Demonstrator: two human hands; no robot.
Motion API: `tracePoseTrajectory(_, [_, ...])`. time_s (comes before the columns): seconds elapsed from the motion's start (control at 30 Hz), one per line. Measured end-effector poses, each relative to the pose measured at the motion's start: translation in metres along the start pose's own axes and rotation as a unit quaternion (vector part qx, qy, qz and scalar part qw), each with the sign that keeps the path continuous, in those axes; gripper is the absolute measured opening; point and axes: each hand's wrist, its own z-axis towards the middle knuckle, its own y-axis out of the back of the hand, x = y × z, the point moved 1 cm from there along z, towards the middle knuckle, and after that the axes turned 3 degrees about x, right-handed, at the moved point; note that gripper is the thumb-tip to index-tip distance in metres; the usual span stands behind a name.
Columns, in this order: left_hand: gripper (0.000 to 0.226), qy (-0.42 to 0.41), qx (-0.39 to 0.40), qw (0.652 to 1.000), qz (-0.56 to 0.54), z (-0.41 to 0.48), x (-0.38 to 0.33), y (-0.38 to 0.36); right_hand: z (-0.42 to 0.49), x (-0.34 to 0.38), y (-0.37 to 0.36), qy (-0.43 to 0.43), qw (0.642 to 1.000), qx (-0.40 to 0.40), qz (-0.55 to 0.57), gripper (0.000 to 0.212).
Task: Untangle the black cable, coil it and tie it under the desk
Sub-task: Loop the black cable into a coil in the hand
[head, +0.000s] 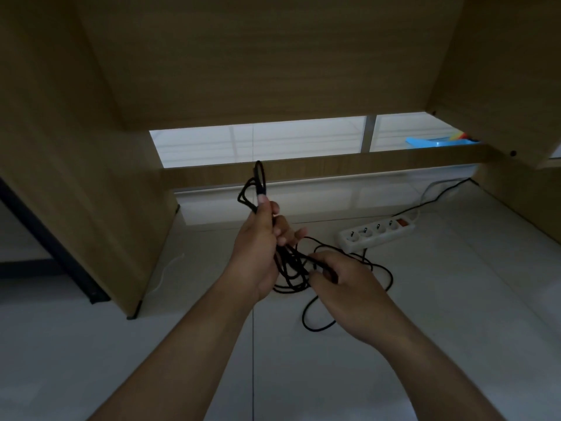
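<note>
While no writing can be read, the black cable [291, 268] is gripped by the left hand [258, 247] and pinched by the right hand [343, 284]. Below the grips, slack loops are spread on bare floor [455, 314]; beyond them, a power strip [376, 232] is seen under the desk [243, 71].

You have no readable text, label, brand or number here; the power strip [375, 233] shows no lettering you can make out.

Two hands, left [258, 253] and right [349, 287], one black cable [306, 317], one white power strip [376, 233] with four sockets, one wooden desk [243, 71], one blue item [431, 142] far right
</note>
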Motion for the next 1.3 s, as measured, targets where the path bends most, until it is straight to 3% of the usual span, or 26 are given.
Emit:
tracePoseTrajectory(0.07, [0.045, 0.013, -0.009, 0.999, -0.043, 0.0, -0.004, 0.001, -0.002, 0.004, -0.002, 0.015, 1.0, 0.016, 0.014, 0.019])
tracePoseTrajectory(0.27, [0.049, 0.0, -0.002, 1.0, 0.006, -0.002, 0.0, -0.001, -0.008, 0.01, -0.004, 0.022, 0.996, 0.079, -0.017, 0.054])
tracePoseTrajectory(0.43, [0.04, 0.01, 0.052, 0.998, 0.022, -0.004, 0.001, 0.0, -0.008, 0.008, -0.002, 0.01, 0.996, 0.083, -0.032, 0.043])
tracePoseTrajectory(0.57, [0.043, 0.025, 0.097, 0.995, 0.03, -0.005, 0.002, 0.0, -0.008, 0.007, 0.0, 0.018, 0.995, 0.071, -0.066, 0.055])
tracePoseTrajectory(0.73, [0.046, 0.061, 0.133, 0.979, 0.141, -0.013, 0.012, -0.012, -0.005, 0.007, -0.001, -0.035, 0.993, 0.09, 0.066, 0.026])
tracePoseTrajectory(0.93, [0.039, 0.073, 0.106, 0.978, 0.164, -0.013, 0.016, -0.012, -0.005, 0.004, -0.002, -0.056, 0.99, 0.081, 0.097, 0.005])
tracePoseTrajectory(1.13, [0.028, 0.092, 0.075, 0.985, 0.125, -0.006, 0.012, -0.005, 0.001, -0.001, 0.005, -0.014, 0.999, 0.039, -0.029, 0.039])
tracePoseTrajectory(1.3, [0.026, 0.147, 0.05, 0.987, 0.036, -0.008, 0.011, -0.002, 0.002, -0.006, 0.005, -0.032, 0.996, 0.038, -0.08, 0.047])
